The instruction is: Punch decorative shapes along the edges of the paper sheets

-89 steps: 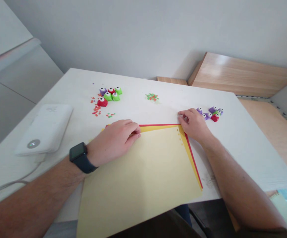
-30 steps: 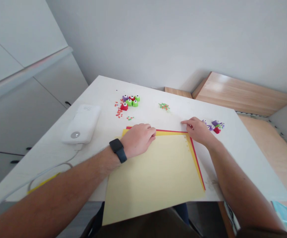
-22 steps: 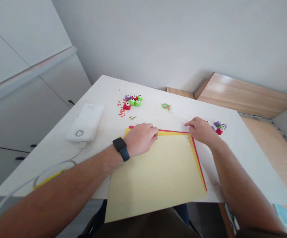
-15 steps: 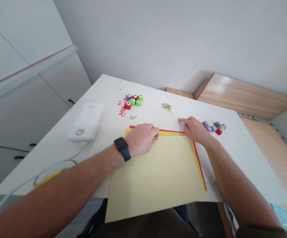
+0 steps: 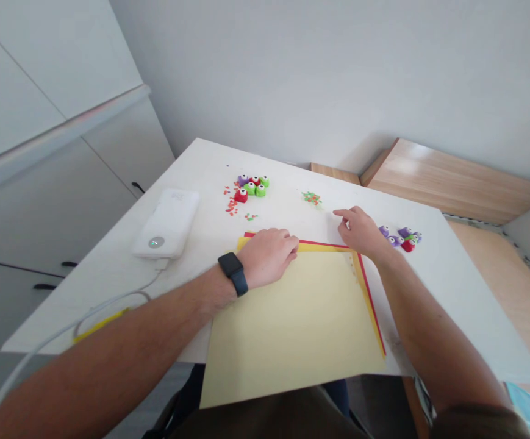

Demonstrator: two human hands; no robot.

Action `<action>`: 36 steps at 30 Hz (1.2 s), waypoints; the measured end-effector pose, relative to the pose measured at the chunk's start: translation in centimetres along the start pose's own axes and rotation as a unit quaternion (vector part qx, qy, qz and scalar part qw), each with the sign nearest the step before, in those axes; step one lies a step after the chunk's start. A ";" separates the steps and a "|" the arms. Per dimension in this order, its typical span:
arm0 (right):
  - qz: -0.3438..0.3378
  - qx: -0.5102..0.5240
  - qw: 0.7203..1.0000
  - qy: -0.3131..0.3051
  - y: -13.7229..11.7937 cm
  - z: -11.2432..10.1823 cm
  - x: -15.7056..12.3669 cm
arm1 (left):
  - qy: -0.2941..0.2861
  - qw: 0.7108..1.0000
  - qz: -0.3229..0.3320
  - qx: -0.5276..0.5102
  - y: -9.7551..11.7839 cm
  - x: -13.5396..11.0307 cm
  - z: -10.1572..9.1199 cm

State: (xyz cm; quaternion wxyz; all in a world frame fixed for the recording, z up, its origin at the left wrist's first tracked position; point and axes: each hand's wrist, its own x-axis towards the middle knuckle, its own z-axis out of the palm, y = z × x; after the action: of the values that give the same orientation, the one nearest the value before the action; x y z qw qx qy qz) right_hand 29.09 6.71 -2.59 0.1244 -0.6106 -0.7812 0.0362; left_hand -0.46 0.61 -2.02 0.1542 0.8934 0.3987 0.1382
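My left hand [image 5: 270, 259], with a dark watch [image 5: 233, 271] on the wrist, presses on the upper left part of a pale yellow sheet [image 5: 299, 329]. Its fingers are curled in, the tips mostly hidden. Under that sheet, a deeper yellow sheet [image 5: 322, 247] and a red sheet [image 5: 373, 300] show along the top and right edges. My right hand [image 5: 358, 231] hovers about the stack's top right corner with its index finger stretched forward and the other fingers bent; nothing shows in it. Ahead of that finger is a pile of small green and orange bits [image 5: 311, 198].
Red, green and purple eyeball figures [image 5: 252, 186] stand at the back left beside scattered red bits [image 5: 232, 207]. More purple, red and green figures [image 5: 404, 238] are at the right. A white power bank [image 5: 168, 225] with a cable [image 5: 104, 306] lies left, near a yellow object [image 5: 102, 325].
My right hand has lifted slightly away from the sheets, its index finger still outstretched. My left hand keeps its place on the stack. The whole view has shifted a little.
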 end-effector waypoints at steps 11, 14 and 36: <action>0.046 -0.052 0.997 -0.016 2.3 -2.3 -3.0 | 0.000 1.000 0.007 -0.002 -0.1 0.0 0.1; 0.057 -0.058 0.996 -0.043 2.5 -2.2 -3.7 | -0.001 1.000 0.009 0.000 -0.2 0.0 0.1; 0.038 -0.071 0.980 -0.182 3.1 -5.3 -8.3 | -0.005 1.000 0.008 -0.002 -0.1 -0.1 0.1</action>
State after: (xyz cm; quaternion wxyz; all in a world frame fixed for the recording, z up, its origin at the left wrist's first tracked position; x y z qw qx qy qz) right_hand 35.14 -0.97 0.67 -0.0650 -0.6306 -0.7675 0.0958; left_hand -0.55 0.63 -2.19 0.1564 0.8968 0.3909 0.1360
